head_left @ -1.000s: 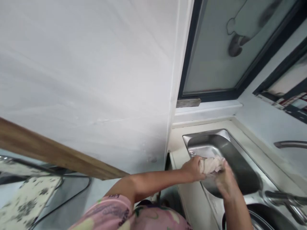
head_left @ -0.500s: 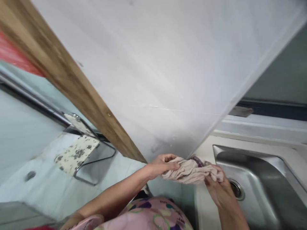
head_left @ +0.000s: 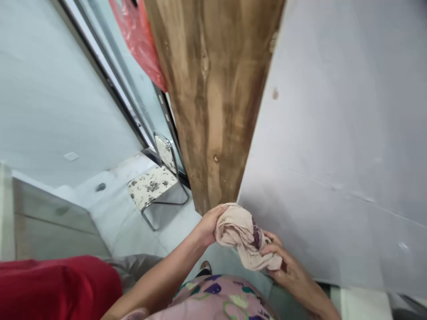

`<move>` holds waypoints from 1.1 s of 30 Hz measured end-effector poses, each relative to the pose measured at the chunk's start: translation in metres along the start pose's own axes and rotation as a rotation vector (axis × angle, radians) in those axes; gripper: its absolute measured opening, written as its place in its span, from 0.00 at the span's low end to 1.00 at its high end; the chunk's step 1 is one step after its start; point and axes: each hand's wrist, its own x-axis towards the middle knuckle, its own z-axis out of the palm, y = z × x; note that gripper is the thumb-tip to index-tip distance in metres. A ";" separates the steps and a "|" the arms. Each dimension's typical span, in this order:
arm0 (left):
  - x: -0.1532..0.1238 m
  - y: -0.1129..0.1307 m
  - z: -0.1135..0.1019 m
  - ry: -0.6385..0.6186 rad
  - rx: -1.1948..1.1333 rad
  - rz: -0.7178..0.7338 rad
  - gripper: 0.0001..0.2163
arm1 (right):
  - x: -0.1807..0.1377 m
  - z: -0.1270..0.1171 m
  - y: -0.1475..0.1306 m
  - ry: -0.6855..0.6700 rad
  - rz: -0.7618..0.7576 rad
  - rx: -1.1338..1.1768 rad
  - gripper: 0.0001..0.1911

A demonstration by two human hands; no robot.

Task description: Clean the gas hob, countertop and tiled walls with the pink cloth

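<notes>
A crumpled beige cloth [head_left: 235, 226] with a dark purple patterned edge is held out in front of my body, above the floor. My left hand [head_left: 211, 224] grips its left end, with the fingers partly hidden behind the folds. On the other side, my right hand [head_left: 282, 260] pinches the cloth's lower right end between thumb and fingers. The cloth hangs loosely bunched between both hands, close to the bottom of a wooden panel.
Ahead stands a brown wooden panel [head_left: 213, 111], with a white wall [head_left: 333, 146] to its right. A floral folding chair [head_left: 153, 184] is on the tiled floor at left. A red plastic bag [head_left: 142, 44] hangs by the panel. Red fabric [head_left: 60, 289] lies at lower left.
My view and body have turned left, away from the sink, which is almost out of view. Both hands carry the cloth along, and it is now more loosely bunched and tilted.
</notes>
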 end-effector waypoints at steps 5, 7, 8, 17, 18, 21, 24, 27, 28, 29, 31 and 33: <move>0.013 0.053 -0.029 -0.090 -0.164 0.006 0.16 | 0.071 0.029 0.000 -0.078 -0.020 0.214 0.30; 0.020 0.075 -0.037 -0.143 -0.153 0.016 0.16 | 0.104 0.048 -0.008 -0.021 0.026 0.206 0.33; 0.024 0.086 -0.042 -0.173 -0.134 0.017 0.17 | 0.120 0.059 -0.014 0.029 0.048 0.160 0.36; 0.034 0.150 -0.116 -0.117 -0.107 0.092 0.36 | 0.240 0.144 -0.035 0.490 0.051 0.340 0.24; 0.035 0.150 -0.125 -0.037 -0.103 0.135 0.37 | 0.251 0.152 -0.034 0.501 0.059 0.398 0.25; 0.041 0.149 -0.149 0.120 -0.088 0.186 0.37 | 0.283 0.174 -0.031 0.479 0.135 0.522 0.25; 0.048 0.149 -0.173 0.255 -0.125 0.209 0.32 | 0.311 0.193 -0.028 0.353 0.216 0.536 0.24; 0.052 0.161 -0.197 0.370 -0.184 0.267 0.28 | 0.338 0.208 -0.025 0.204 0.279 0.470 0.23; 0.052 0.167 -0.206 0.390 -0.199 0.292 0.27 | 0.348 0.213 -0.024 0.163 0.290 0.453 0.23; 0.052 0.174 -0.214 0.401 -0.208 0.308 0.27 | 0.359 0.217 -0.024 0.137 0.297 0.447 0.22; 0.052 0.189 -0.231 0.409 -0.230 0.298 0.27 | 0.386 0.226 -0.023 0.122 0.314 0.465 0.22; 0.057 0.206 -0.249 0.399 -0.248 0.235 0.27 | 0.418 0.235 -0.021 0.099 0.326 0.521 0.21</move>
